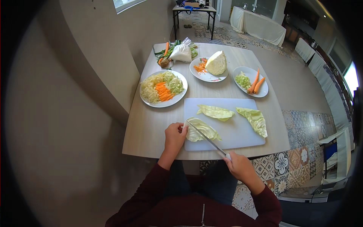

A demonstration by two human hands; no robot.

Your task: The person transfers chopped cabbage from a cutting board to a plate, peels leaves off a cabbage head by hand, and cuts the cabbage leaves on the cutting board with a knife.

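Observation:
A knife [208,139] is in my right hand [238,165], its fingers wrapped round the handle, with the blade slanting up and left across a cabbage leaf [198,132]. At the board's left edge my left hand [176,135] pinches the left end of that same leaf. The white cutting board [223,144] lies near the table's front edge. Two more cabbage pieces rest on it, one at the upper middle [215,112] and one at the right [254,120].
A plate [143,94] of shredded vegetables stands left of the board. Behind are a plate [204,78] with a cabbage wedge [217,63], a plate [264,92] with carrots [258,85], and a plastic bag [181,53] beside greens. A wall [75,94] runs along the left.

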